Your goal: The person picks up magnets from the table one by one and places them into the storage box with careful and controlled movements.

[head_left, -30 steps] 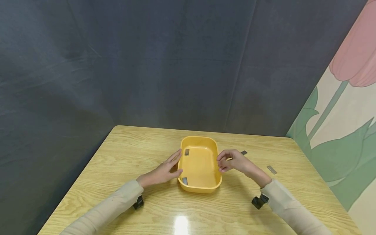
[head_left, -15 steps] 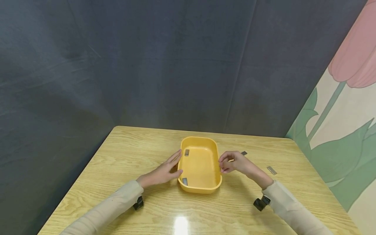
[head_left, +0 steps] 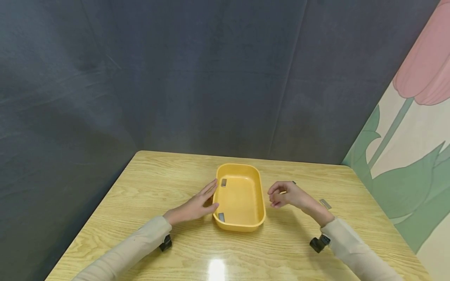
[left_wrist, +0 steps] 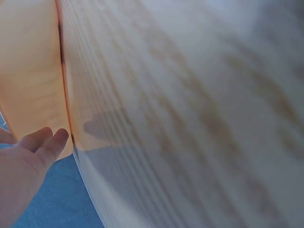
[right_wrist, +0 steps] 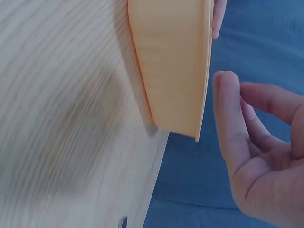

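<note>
A yellow plastic tray [head_left: 239, 227] with raised walls sits on the table. Inside, along its left side, lie two small flat grey rectangular pieces, a far one [head_left: 224, 182] and a near one [head_left: 221, 217]. My left hand [head_left: 196, 206] rests against the tray's left wall with fingers spread and straight, as the left wrist view [left_wrist: 35, 159] also shows. Just right of the tray, my right hand [head_left: 286, 195] hovers, fingers loosely bent and nothing between them. In the right wrist view its fingertips [right_wrist: 229, 80] are apart from the tray's side wall [right_wrist: 168, 66].
Another grey piece [head_left: 325, 203] lies on the wooden table [head_left: 168, 171] right of the right hand. One more [head_left: 294, 182] is mostly hidden behind that hand. A dark curtain [head_left: 211, 78] hangs behind the table, and a flower-painted wall [head_left: 397, 156] stands at right.
My right hand has moved right, from the tray's right rim to a little away from it, now mostly covering the far loose piece. The left hand and tray have stayed in place.
</note>
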Demonstrator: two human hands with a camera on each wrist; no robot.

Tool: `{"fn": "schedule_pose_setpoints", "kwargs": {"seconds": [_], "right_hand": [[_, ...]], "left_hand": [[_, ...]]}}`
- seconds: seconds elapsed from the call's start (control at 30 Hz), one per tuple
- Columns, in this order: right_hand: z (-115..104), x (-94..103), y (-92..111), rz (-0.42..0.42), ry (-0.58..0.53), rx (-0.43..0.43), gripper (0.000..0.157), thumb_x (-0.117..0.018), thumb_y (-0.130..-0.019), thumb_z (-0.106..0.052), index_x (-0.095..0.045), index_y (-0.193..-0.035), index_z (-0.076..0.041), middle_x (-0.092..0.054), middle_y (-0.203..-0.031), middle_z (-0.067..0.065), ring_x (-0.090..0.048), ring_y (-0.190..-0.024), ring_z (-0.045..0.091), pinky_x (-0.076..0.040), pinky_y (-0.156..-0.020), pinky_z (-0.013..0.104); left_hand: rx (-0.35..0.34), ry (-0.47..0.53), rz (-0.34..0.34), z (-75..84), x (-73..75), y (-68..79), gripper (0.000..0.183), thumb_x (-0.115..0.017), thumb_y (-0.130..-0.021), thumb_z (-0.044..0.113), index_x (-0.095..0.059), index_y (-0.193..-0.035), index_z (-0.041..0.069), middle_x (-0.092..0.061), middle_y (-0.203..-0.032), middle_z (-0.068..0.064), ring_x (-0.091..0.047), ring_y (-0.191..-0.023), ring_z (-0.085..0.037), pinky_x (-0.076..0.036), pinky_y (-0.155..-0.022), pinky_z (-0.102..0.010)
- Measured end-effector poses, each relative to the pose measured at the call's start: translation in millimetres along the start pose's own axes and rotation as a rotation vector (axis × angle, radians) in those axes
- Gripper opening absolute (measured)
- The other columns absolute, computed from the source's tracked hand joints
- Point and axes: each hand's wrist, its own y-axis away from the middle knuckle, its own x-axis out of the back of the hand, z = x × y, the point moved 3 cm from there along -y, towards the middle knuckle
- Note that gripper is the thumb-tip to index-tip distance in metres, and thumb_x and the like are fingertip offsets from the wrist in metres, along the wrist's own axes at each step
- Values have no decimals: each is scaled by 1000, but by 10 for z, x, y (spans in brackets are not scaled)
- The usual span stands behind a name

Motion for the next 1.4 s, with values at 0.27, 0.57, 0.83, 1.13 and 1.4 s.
{"fn": "schedule_pose_setpoints", "kwargs": {"seconds": [0.27,0.57,0.83,1.13,1.4], "right_hand": [[63,89,60,-41,25,2,16,-58,-97,0,-58,-109,11,-64,-95,21,-66,-91,44,-56,-79,53],[69,168,144,-43,66,9,19,-58,-96,2,-58,-111,13,-63,-93,18,-68,-87,36,-58,-77,48],[156,239,238,-66,84,-33,23,-58,-95,2,-56,-114,16,-64,-94,19,-67,-87,37,-58,-77,46],[257,319,307,-119,133,-12,23,-57,-94,4,-55,-111,19,-64,-94,25,-65,-80,31,-57,-73,42],[307,410,411,-159,166,-21,20,-58,-95,1,-58,-107,17,-64,-93,22,-64,-81,31,-57,-72,42]], "left_hand": [[-11,-3,-3,-13,-5,-8,79,-49,-104,43,-9,-158,2,5,-166,-3,-17,-147,-28,-30,-113,-46],[-13,4,-3,-20,-6,-5,80,-49,-103,45,-9,-158,2,5,-166,-2,-15,-147,-28,-29,-113,-47],[-13,2,-1,5,2,-3,79,-49,-104,43,-9,-158,1,4,-166,-2,-16,-147,-29,-29,-113,-48],[-8,7,0,-12,-5,-9,80,-49,-104,44,-9,-158,1,4,-166,-2,-17,-147,-30,-31,-112,-47],[-15,7,-2,-22,-12,-23,79,-50,-104,42,-9,-158,1,4,-166,-4,-17,-147,-31,-30,-112,-49]]}}
